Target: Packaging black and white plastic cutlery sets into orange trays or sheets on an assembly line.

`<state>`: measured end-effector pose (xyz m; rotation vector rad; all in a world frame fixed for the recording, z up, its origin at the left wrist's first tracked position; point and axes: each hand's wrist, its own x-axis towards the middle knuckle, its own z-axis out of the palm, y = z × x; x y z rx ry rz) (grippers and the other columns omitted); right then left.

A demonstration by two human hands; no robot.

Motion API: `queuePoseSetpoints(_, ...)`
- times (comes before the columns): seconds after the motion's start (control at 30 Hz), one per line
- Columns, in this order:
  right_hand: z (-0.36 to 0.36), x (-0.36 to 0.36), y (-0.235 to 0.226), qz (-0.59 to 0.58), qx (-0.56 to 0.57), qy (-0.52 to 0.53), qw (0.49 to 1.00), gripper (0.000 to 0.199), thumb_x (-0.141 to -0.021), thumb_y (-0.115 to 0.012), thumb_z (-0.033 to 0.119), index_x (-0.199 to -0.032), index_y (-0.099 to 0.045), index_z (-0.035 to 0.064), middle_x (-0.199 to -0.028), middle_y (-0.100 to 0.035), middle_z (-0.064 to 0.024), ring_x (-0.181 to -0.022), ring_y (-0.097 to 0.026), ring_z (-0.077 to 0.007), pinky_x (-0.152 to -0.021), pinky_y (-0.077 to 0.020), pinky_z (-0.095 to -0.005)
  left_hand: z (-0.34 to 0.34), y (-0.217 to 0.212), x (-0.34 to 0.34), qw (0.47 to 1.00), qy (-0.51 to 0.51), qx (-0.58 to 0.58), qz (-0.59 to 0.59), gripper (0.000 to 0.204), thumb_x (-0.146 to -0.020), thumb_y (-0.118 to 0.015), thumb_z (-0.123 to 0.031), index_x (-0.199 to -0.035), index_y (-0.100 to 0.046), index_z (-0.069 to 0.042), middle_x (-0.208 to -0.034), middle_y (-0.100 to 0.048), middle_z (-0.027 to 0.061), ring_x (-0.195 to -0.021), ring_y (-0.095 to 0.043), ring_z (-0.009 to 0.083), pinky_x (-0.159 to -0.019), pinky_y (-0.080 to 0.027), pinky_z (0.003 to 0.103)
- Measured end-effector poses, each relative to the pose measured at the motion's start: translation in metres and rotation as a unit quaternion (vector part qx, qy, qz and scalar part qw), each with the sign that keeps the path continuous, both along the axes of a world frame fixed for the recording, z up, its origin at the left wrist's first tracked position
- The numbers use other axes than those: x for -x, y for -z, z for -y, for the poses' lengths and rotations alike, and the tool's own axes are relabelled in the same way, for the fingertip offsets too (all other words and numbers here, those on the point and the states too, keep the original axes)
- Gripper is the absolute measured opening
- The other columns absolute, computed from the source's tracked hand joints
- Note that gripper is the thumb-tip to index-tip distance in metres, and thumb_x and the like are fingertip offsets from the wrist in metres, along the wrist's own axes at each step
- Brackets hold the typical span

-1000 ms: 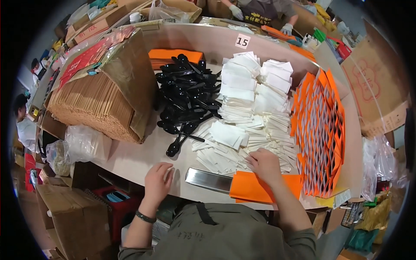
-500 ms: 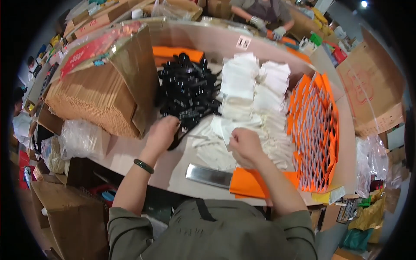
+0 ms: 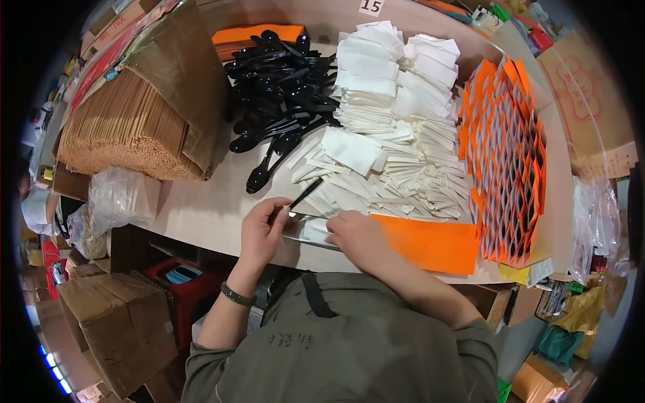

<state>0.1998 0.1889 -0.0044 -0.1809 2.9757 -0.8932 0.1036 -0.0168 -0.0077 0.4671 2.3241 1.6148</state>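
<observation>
The head view shows both bare hands low over the near edge of the counter (image 3: 195, 207), close together. The left hand (image 3: 262, 232) has its grip closed on a slim black utensil (image 3: 306, 196), thumb and fingers pinching the lower end while the thin free end slants up and to the right (whether it is a spoon or a fork, the fingers hide). The right hand (image 3: 357, 236) is bent inward beside the metal strip (image 3: 293, 230), its fingers curled; I cannot tell whether its grip is clamped on anything, nor whether the pale patch over the strip is a packet or a reflection.

The step in hand looks like bringing one picked utensil toward the right hand's side. A move from here would call for a steady left pinch, a small turn of the utensil, and the right fingers kept out of its path.

Beyond the hands lie the pile of black utensils (image 3: 282, 87) and, to its right, the white packets (image 3: 366, 74). An orange stack (image 3: 433, 243) lies flat by the right wrist, and a row of orange sleeves (image 3: 504, 161) stands farther right.
</observation>
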Motion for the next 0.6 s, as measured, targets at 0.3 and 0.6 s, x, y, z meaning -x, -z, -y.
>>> queuePoseSetpoints(0.3,-0.021,-0.043,-0.001,-0.216,-0.102,-0.081,0.968,0.034,-0.083,-0.069,0.011,-0.115,-0.065,-0.0007,-0.122,-0.064,-0.0183,-0.114,-0.060,-0.0343,-0.097,-0.0467,-0.0461,-0.032,-0.001,0.002,0.905,0.264,0.100,-0.318,0.009,-0.070,-0.066,-0.013,-0.073,-0.059,-0.009,-0.080,-0.061,0.0122,-0.080,-0.060,0.0307,-0.069,-0.047,0.042)
queuePoseSetpoints(0.6,-0.027,-0.048,0.024,-0.200,-0.073,-0.134,0.968,0.036,-0.081,-0.070,0.013,-0.114,-0.066,0.0008,-0.127,-0.059,-0.0228,-0.119,-0.056,-0.0378,-0.104,-0.0419,-0.0495,0.049,-0.205,0.124,0.790,-0.215,0.330,-0.469,0.015,-0.086,-0.067,-0.022,-0.093,-0.069,-0.009,-0.084,-0.066,0.0125,-0.080,-0.065,0.0364,-0.070,-0.053,0.046)
